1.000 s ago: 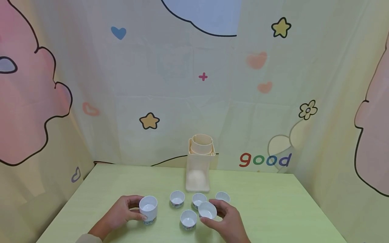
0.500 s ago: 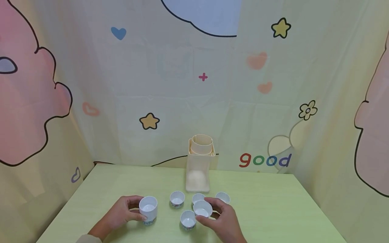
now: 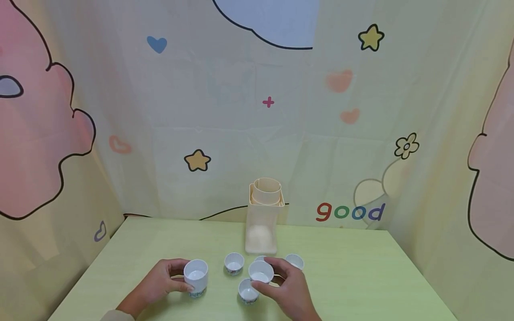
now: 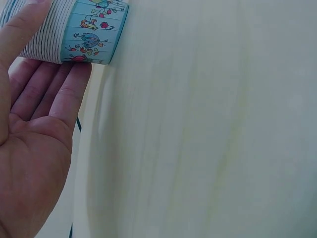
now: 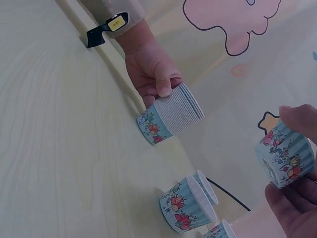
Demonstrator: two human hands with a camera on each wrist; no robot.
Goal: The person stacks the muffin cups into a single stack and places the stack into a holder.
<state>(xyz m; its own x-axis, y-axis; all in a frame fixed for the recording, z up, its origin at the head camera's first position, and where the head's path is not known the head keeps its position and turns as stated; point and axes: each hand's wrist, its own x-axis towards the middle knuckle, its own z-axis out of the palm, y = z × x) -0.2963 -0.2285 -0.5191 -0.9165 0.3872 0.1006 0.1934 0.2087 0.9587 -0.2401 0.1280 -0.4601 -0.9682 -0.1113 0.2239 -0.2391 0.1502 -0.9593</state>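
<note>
I steady the cup stack (image 3: 196, 276) in my curled left hand (image 3: 160, 281), then lower the small cup (image 3: 261, 272) pinched in my right hand (image 3: 287, 292) squarely.

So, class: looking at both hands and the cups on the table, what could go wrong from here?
The right hand holds a small cup in the air above the loose cups; lowering it could knock one over. The left hand grips a tall stack of cups, which might tip if bumped.
</note>
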